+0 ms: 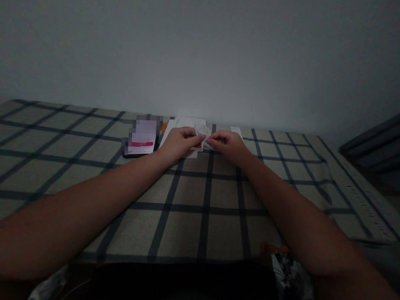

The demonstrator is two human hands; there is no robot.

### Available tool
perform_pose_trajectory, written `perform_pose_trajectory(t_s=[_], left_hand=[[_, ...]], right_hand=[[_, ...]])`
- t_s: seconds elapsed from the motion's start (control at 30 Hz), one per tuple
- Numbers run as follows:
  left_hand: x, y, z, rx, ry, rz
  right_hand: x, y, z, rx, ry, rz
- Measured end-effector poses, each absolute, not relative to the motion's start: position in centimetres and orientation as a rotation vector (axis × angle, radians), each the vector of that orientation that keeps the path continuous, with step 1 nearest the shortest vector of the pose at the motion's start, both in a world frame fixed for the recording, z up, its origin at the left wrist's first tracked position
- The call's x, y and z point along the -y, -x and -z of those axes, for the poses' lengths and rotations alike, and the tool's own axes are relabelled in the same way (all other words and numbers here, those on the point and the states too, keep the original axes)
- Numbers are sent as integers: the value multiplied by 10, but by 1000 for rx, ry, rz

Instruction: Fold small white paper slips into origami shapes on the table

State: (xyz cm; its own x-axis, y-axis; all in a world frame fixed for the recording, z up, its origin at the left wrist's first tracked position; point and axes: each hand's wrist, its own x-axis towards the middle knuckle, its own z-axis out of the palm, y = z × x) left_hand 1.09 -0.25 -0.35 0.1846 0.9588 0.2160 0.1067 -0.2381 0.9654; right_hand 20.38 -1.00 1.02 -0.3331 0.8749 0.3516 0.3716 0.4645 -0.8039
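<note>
Both my arms reach far forward over a checked cloth (pixel 191 198) of beige with dark lines. My left hand (pixel 180 141) and my right hand (pixel 228 144) meet near the wall, fingers pinched together on a small white crumpled piece of paper (pixel 203 131) held between them. Under and behind the hands lie white sheets of paper (pixel 184 123). The scene is dim, so the small paper's detail is hard to make out.
A blurred-out white card or screen with a pink stripe (pixel 141 138) lies left of my left hand. A plain wall (pixel 204 48) rises right behind the papers. The cloth's right edge (pixel 360 197) drops off beside a dark striped object (pixel 382 144).
</note>
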Motion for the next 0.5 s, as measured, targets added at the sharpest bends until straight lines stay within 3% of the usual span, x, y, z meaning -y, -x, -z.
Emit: perform_pose_trajectory(t_s=[0.17,0.5], left_hand=[[3,-12,3,-1041,-1558,-1205],[3,-11,3,-1043,-1594,-1156]], right_hand=[[9,-203,-10,1893,1027,-825],[5,-205,-4,1677,961,-1225]])
